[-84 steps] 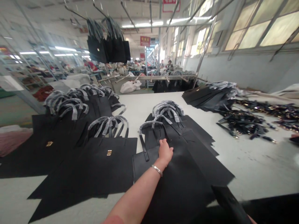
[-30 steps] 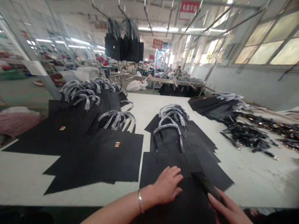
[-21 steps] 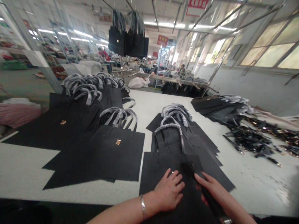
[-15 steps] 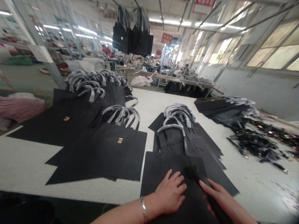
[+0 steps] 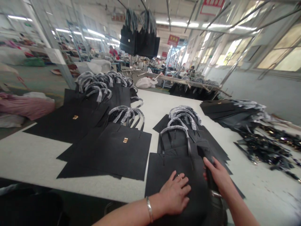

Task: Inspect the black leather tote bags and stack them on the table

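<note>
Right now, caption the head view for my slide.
Left hand flat on flat black tote bag; right hand grips a dark strap piece.

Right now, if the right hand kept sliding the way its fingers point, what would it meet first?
Probably the wrapped handles of the bag stack ahead; the right hand points up the table, though depth is unclear.

Right hand (image 5: 217, 177) over part of a dark strap (image 5: 204, 153); distant workers too small and blurred.

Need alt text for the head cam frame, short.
Two bare hands work on a flat black bag on a white table: left hand pressed flat on it, right hand gripping a black strap. More bag stacks lie around.
</note>
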`<state>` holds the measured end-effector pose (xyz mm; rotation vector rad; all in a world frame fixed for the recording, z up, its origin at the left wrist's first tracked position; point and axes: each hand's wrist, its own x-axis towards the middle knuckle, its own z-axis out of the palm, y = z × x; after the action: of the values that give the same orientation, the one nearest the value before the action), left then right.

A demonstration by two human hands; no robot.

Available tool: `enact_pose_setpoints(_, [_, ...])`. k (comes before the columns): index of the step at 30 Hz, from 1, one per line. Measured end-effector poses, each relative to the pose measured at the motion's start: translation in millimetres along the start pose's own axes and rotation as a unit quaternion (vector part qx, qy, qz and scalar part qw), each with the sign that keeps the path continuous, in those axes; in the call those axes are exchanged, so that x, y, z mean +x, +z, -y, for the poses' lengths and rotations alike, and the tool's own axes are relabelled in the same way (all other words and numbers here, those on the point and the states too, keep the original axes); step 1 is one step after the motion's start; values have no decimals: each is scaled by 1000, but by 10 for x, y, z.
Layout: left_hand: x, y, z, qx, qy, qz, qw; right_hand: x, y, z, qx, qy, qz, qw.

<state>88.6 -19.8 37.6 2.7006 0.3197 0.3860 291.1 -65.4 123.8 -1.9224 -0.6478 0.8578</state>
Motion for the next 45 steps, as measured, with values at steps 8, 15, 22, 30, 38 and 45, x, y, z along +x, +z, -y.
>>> enact_pose_setpoints(8, [-8,32,19,-11,2,-12,1000,-445,-305,-294,-5,121,80,989])
enact_pose_setpoints(15, [-3,34,-27,-2,-1,-13,1000,-251,1,-190,-6,105,107,989])
enact_pose_setpoints(22, [-195,46,-106,-4,-33,-3,999,-229,-100,-49,-13,46,45,998])
enact_pose_setpoints(30, [-420,-15,-142,-15,-54,11,998,-594,-125,-415,-53,131,131,981])
enact_pose_setpoints(38, [-475,-73,-174,14,-34,3,999,-352,285,-82,-21,25,86,996])
enact_pose_setpoints(45, [-479,81,-129,51,-4,-24,998,-582,530,56,-103,77,277,952])
